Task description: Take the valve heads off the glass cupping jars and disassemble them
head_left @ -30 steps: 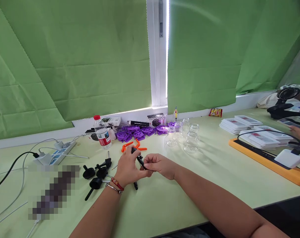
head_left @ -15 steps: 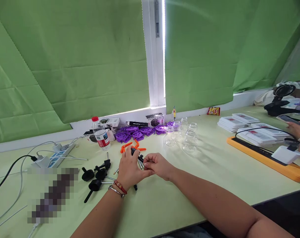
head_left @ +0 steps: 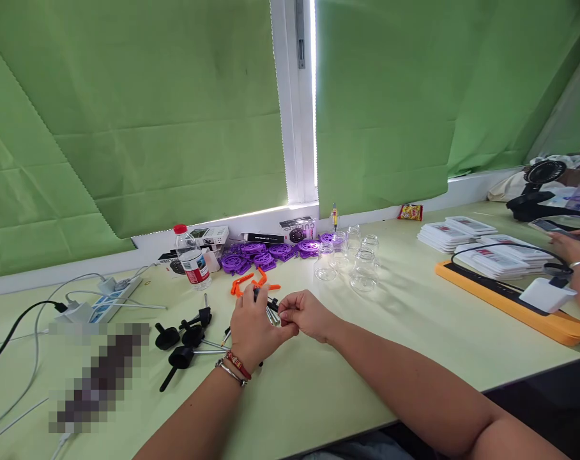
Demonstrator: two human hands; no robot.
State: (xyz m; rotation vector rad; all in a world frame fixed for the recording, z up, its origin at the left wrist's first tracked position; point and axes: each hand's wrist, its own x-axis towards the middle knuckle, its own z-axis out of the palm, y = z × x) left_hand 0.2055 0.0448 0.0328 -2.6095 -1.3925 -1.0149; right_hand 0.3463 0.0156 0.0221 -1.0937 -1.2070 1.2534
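Note:
Over the middle of the pale table, my left hand (head_left: pixel 255 324) curves its fingers around a small black piece with silver rods (head_left: pixel 273 312), partly hidden behind the fingers. My right hand (head_left: pixel 305 315) meets it at the thumb, fingertips pinched at the near end of those rods; what lies in the pinch is too small to name. Left of my wrist lie several black cup-shaped parts (head_left: pixel 181 358) with handles and metal rods. Just beyond my fingers are orange plastic pieces (head_left: pixel 243 282).
Behind these are a pile of purple plastic parts (head_left: pixel 265 260), a red-capped water bottle (head_left: pixel 192 260) and glass jars (head_left: pixel 364 276). Stacked white cards (head_left: pixel 494 260) and an orange-edged case (head_left: pixel 498 305) lie right, near another person's hand (head_left: pixel 575 246). A power strip (head_left: pixel 115 299) trails cables left.
The view has shifted slightly. My left-hand fingers have lifted and spread a little over the black piece; my right hand keeps its pinch almost unmoved.

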